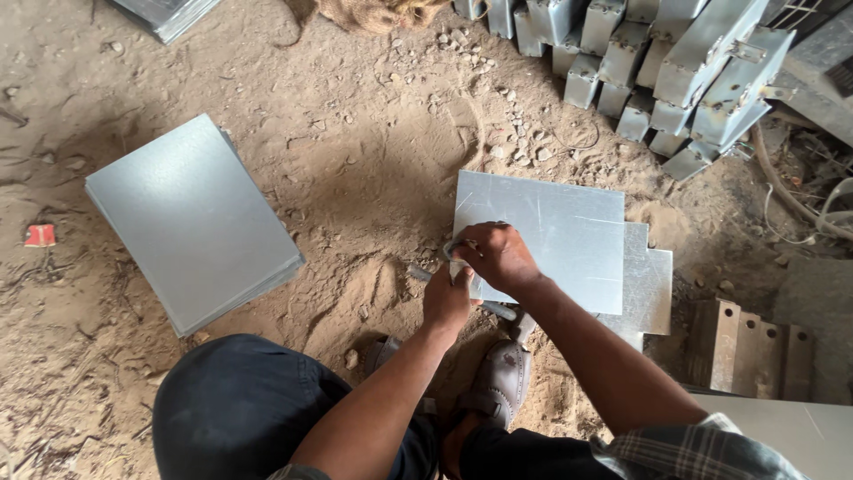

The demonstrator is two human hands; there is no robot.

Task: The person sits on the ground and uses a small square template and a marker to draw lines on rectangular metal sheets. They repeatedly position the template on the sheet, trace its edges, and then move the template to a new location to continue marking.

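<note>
Under the right hand, fingers curled on its near-left edge, lies a flat, shiny grey metal sheet with faint scratches; the left hand just beside grips a metal tool.

A silvery grey is shown by the metal sheet and the stack of sheets. The sandy ground is brown, the trousers dark blue, the sleeve checked, the scrap red.
</note>
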